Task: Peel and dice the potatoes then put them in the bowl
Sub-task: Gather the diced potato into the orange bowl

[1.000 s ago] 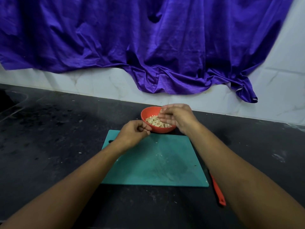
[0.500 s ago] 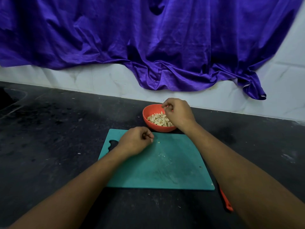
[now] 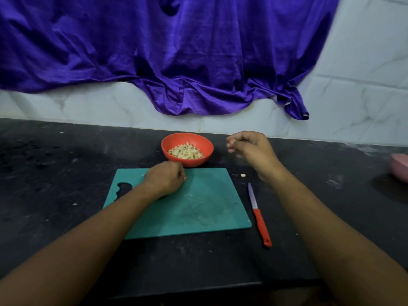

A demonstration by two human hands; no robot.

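Observation:
An orange bowl [image 3: 171, 144] of diced potato [image 3: 186, 151] stands on the black counter, just behind the teal cutting board [image 3: 198, 206]. My left hand [image 3: 165, 178] rests as a fist on the board's far edge, right in front of the bowl, with nothing visible in it. My right hand [image 3: 251, 149] hovers to the right of the bowl, fingers loosely curled and holding nothing. One loose potato cube [image 3: 243, 175] lies on the counter below that hand. A red-handled knife [image 3: 259, 216] lies along the board's right side.
A pink object [image 3: 400, 170] sits at the far right edge of the counter. Purple cloth [image 3: 176, 51] hangs over the white tiled wall behind. The counter's front edge runs below the board.
My right hand has lifted away from over the bowl and moved to its right. The left fist stays on the board. The view has shifted, showing the knife.

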